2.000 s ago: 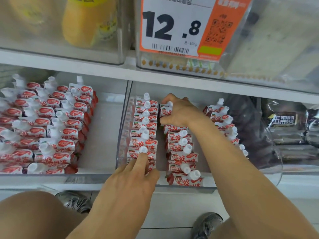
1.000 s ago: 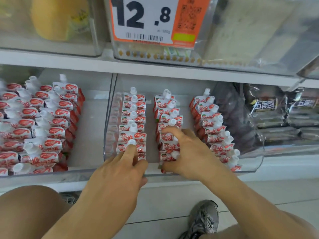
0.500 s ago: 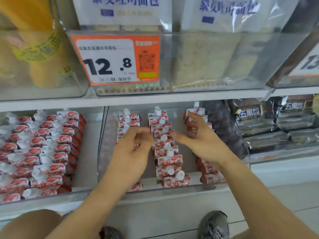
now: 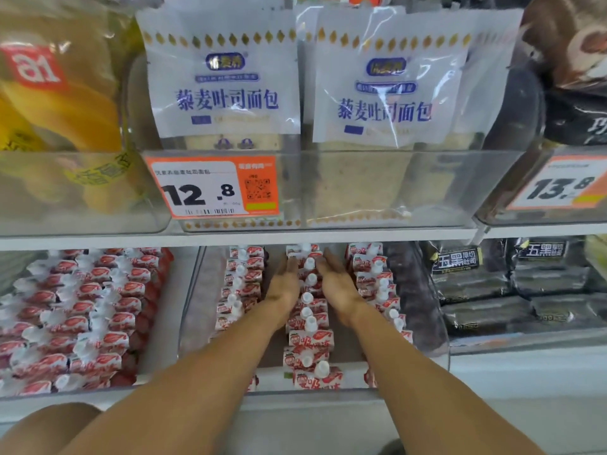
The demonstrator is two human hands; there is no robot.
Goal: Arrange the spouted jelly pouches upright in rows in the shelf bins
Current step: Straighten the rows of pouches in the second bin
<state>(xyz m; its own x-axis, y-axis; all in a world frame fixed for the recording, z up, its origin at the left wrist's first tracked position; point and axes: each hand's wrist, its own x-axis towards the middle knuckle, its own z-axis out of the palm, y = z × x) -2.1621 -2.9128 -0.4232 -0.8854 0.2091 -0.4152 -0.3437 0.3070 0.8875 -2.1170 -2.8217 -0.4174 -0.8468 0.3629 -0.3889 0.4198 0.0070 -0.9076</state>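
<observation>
Both hands have moved in from the outer rows: I see left hand and right hand, fingers straight, flanking and squaring the middle row of red-and-white spouted jelly pouches in the clear plastic shelf bin. Rows stand upright, nearly tidy. Dark bread packs lie alongside; the shelf above limits reach.

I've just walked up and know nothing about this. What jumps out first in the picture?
Two bare arms reach into a clear plastic shelf bin, the left hand and right hand flanking the middle row of red-and-white spouted jelly pouches with fingers straight. Directly above, an orange-and-white price tag reading 12.8 hangs below two white bread bags with blue lettering.
</observation>
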